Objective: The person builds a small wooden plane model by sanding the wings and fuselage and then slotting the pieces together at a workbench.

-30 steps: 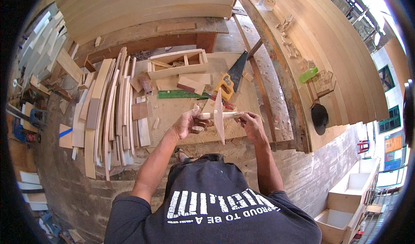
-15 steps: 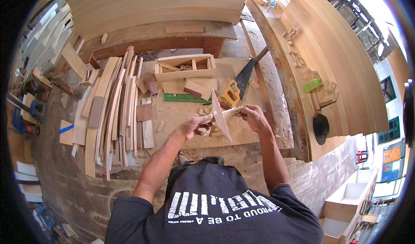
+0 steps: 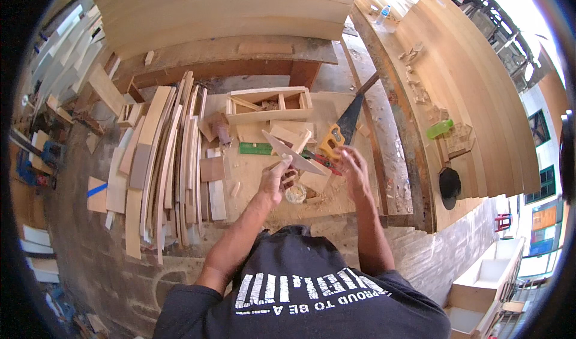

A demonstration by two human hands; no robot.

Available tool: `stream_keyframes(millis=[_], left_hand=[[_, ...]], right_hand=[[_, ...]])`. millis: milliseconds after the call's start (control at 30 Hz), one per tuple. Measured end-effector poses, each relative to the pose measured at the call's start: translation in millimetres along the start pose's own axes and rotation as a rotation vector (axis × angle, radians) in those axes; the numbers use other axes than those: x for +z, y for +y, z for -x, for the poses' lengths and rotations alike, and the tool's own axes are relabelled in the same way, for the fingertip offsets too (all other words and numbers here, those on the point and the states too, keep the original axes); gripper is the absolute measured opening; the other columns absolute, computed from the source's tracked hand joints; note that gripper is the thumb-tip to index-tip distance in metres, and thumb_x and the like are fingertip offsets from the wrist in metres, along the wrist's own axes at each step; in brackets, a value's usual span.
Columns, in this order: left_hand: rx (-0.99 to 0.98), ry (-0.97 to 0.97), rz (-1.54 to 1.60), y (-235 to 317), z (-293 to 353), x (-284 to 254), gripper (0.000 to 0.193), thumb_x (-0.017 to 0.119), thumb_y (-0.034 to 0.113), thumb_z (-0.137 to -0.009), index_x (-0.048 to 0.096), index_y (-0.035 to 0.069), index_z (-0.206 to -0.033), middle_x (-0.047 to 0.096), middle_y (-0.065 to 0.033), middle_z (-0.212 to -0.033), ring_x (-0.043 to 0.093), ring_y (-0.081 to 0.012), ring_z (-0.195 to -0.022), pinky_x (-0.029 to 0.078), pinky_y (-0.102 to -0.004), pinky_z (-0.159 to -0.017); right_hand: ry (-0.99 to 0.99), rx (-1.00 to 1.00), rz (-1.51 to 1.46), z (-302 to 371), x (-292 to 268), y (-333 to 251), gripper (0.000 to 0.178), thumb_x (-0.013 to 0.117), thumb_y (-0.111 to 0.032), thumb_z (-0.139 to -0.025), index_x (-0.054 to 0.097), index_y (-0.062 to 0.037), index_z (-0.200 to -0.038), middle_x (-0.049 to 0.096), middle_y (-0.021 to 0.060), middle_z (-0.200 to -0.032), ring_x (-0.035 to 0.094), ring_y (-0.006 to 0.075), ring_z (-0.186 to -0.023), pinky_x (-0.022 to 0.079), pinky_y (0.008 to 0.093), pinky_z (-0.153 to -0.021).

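My left hand (image 3: 276, 180) grips a thin, pointed wooden piece (image 3: 294, 155) and holds it up above the wooden worktable (image 3: 252, 183). The piece slants from upper left to lower right. My right hand (image 3: 351, 165) hovers just right of the piece's lower end, its fingers spread and nothing in them. Under my hands lie small wood offcuts and a small round tin (image 3: 295, 193). A handsaw (image 3: 342, 129) with a yellow handle lies just beyond my right hand.
A green ruler (image 3: 255, 149) and an open wooden box frame (image 3: 270, 104) lie farther back on the table. Several curved wooden slats (image 3: 162, 165) are stacked at the left. Long planks lean at the right, with a green bottle (image 3: 440, 128) and a black cap (image 3: 449, 184).
The wooden piece has turned from upright to a slant across my left hand. My right hand has let go of it and opened to the right.
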State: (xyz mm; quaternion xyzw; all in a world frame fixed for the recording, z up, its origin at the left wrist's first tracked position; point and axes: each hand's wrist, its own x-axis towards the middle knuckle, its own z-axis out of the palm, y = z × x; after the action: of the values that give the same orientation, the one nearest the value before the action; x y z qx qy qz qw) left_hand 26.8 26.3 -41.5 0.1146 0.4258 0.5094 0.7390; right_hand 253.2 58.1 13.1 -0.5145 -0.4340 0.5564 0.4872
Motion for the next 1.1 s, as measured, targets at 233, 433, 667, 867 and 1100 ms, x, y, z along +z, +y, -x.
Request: stream_keyframes(millis=[233, 433, 667, 867, 1100], left_hand=[[0.1, 0.045, 0.154, 25.4, 15.1, 15.4, 0.027, 0.071, 0.032, -0.091, 0.067, 0.011, -0.108, 0.066, 0.0004, -0.096, 0.06, -0.0099, -0.082, 0.043, -0.0257, -0.068], [0.161, 0.069, 0.128, 25.8, 5.5, 9.4, 0.021, 0.072, 0.031, -0.091, 0.071, 0.012, -0.1, 0.067, 0.0033, -0.091, 0.059, -0.0085, -0.082, 0.043, -0.0281, -0.07], [0.205, 0.117, 0.122, 23.7, -3.6, 15.9, 0.017, 0.071, 0.027, -0.092, 0.073, 0.011, -0.097, 0.068, 0.001, -0.087, 0.061, -0.0078, -0.081, 0.043, -0.0257, -0.067], [0.229, 0.1, 0.149, 26.6, 2.6, 32.6, 0.018, 0.07, 0.024, -0.092, 0.072, 0.007, -0.098, 0.068, -0.0017, -0.088, 0.062, -0.0092, -0.08, 0.045, -0.0256, -0.065], [0.198, 0.116, 0.097, 18.9, -6.6, 33.6, 0.02, 0.07, 0.028, -0.091, 0.069, 0.01, -0.1, 0.067, 0.0006, -0.092, 0.061, -0.0099, -0.084, 0.046, -0.0272, -0.067]], right_hand=[[-0.012, 0.209, -0.296, 33.2, 68.6, 40.8, 0.032, 0.064, -0.03, -0.097, 0.064, -0.0059, -0.117, 0.067, 0.0026, -0.109, 0.062, 0.0142, -0.099, 0.048, 0.0305, -0.081], [0.079, 0.218, -0.375, 14.8, 102.4, 39.9, 0.03, 0.073, -0.023, -0.091, 0.064, -0.0035, -0.112, 0.068, 0.0025, -0.095, 0.066, 0.0129, -0.083, 0.05, 0.026, -0.07], [0.091, 0.22, -0.319, -0.9, 97.7, 44.8, 0.028, 0.073, -0.021, -0.09, 0.066, -0.0025, -0.109, 0.069, 0.0037, -0.094, 0.066, 0.0131, -0.079, 0.051, 0.0265, -0.069], [0.104, 0.198, -0.35, -5.5, 91.9, 39.5, 0.03, 0.077, -0.022, -0.087, 0.07, 0.0006, -0.105, 0.066, 0.0013, -0.088, 0.056, 0.0087, -0.07, 0.044, 0.0241, -0.061], [0.117, 0.237, -0.342, -11.2, 82.0, 37.3, 0.032, 0.076, -0.02, -0.087, 0.069, 0.0026, -0.109, 0.068, 0.0031, -0.092, 0.06, 0.0099, -0.075, 0.047, 0.0247, -0.064]])
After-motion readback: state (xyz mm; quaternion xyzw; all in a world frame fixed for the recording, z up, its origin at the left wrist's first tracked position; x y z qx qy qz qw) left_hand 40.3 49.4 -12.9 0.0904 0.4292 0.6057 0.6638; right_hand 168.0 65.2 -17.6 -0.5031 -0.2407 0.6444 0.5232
